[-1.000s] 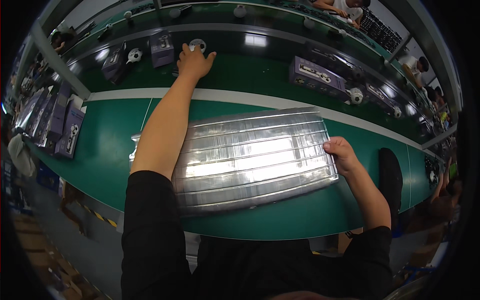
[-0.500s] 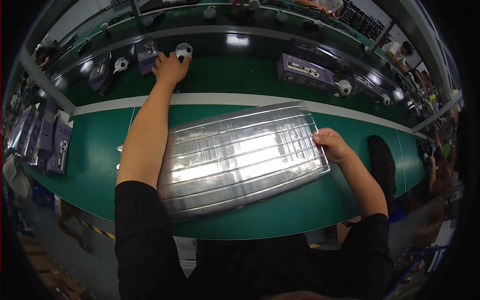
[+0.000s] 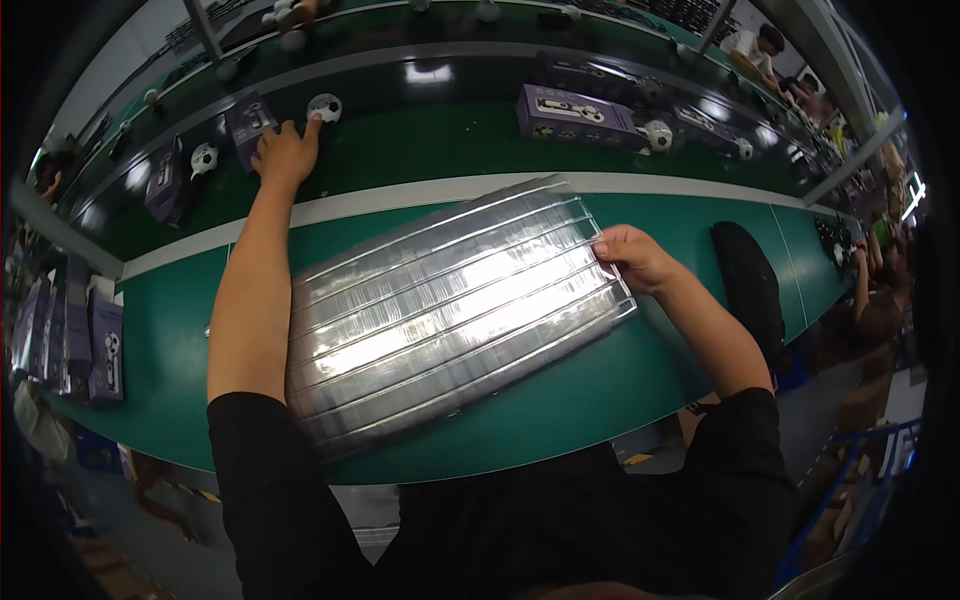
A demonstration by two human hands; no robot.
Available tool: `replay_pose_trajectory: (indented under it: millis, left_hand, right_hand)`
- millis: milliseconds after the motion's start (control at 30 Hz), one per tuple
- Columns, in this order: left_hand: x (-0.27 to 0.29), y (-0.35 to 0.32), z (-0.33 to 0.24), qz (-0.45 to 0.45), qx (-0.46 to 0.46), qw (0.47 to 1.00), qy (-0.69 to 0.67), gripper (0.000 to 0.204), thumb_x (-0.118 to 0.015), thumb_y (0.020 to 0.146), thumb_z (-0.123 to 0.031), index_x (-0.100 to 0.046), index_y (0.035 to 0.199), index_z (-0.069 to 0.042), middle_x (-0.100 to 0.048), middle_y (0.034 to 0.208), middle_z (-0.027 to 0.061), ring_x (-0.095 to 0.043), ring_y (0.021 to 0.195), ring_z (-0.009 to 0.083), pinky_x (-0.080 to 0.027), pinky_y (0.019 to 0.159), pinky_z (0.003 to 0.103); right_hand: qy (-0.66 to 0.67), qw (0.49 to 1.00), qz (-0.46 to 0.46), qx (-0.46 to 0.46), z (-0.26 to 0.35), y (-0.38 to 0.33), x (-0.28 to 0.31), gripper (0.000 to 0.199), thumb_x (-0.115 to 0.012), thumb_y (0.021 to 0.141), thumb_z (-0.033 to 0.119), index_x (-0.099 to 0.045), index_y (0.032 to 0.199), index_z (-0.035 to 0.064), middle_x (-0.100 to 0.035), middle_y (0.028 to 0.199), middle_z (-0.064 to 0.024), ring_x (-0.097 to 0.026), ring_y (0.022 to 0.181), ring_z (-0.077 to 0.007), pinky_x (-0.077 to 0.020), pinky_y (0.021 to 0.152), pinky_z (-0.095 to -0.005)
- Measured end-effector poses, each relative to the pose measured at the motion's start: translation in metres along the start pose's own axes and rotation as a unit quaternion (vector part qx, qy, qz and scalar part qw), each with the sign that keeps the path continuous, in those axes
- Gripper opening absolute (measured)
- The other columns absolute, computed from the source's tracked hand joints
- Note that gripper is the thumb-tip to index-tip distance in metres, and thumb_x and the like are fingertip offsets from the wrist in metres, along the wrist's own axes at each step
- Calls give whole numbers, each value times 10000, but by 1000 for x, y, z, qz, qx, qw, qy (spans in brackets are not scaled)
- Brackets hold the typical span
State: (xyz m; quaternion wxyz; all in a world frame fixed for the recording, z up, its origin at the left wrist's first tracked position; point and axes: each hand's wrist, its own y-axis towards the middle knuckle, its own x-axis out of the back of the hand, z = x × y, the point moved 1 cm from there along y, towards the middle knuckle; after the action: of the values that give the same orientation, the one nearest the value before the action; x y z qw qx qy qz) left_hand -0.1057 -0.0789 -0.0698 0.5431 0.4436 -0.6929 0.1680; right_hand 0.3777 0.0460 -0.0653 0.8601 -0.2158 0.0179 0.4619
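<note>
A clear ribbed plastic tray (image 3: 450, 300) lies tilted across the green table in front of me, shiny with glare. Its right edge is pinched by my right hand (image 3: 638, 260), thumb on top. My left hand (image 3: 287, 155) reaches over the tray to the dark green far strip. Its fingers are spread at the lower edge of a purple box (image 3: 250, 122), and the thumb is by a soccer-ball-shaped head (image 3: 324, 108). Whatever lies under the palm is hidden. My left forearm covers part of the tray's left end.
Farther left are another purple box (image 3: 165, 185) and ball-headed item (image 3: 204, 158). Right of centre lies a long purple box (image 3: 580, 118) beside another ball (image 3: 658, 136). Several purple boxes (image 3: 106, 345) stand at the table's left. A black object (image 3: 748, 290) rests at right.
The whole view has shifted and turned a little. My left hand has moved slightly left, from around the ball toward the purple box. My right hand keeps its pinch on the tray.
</note>
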Motion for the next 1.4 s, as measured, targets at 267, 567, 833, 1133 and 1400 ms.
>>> replay_pose_trajectory:
  millis: [267,567,833,1133,1400]
  left_hand:
    - [0,0,7,-27,-4,999,-40,761,-318,921,-678,-483,1386,-99,-347,1461,234,-318,1354,416,-208,1103,576]
    - [16,-7,6,-45,29,998,35,690,-332,925,-655,-486,1394,-174,-377,1461,188,-357,1322,431,-286,1070,559]
    - [22,22,17,10,65,995,71,678,-477,880,-632,-474,1400,-197,-389,1460,172,-388,1302,433,-353,1041,537]
    - [12,69,21,59,225,973,2,976,-675,738,-629,-307,1475,-107,-357,1465,233,-305,1383,396,-331,1078,517]
    - [18,67,52,40,138,988,-63,946,-688,721,-507,-273,1467,-99,-346,1464,246,-321,1374,394,-306,1082,546]
  right_hand:
    - [-30,998,-4,56,-24,19,13,372,-635,914,325,-579,650,68,-572,598,-12,-489,490,-70,-361,456,-228]
    - [-243,951,-183,54,37,-18,50,419,-542,948,378,-615,694,54,-505,516,-25,-477,446,-138,-395,494,-262]
    - [-711,695,-58,89,69,-15,33,383,-646,824,207,-632,1198,124,-610,683,-119,-631,661,-277,-526,704,-381]
    - [-938,313,48,140,89,32,7,460,-752,688,209,-656,1128,112,-642,957,-176,-621,908,-335,-511,825,-407]
    - [-866,409,-15,286,198,146,-75,475,-723,699,113,-610,1156,54,-606,1105,-187,-579,1047,-361,-473,920,-436]
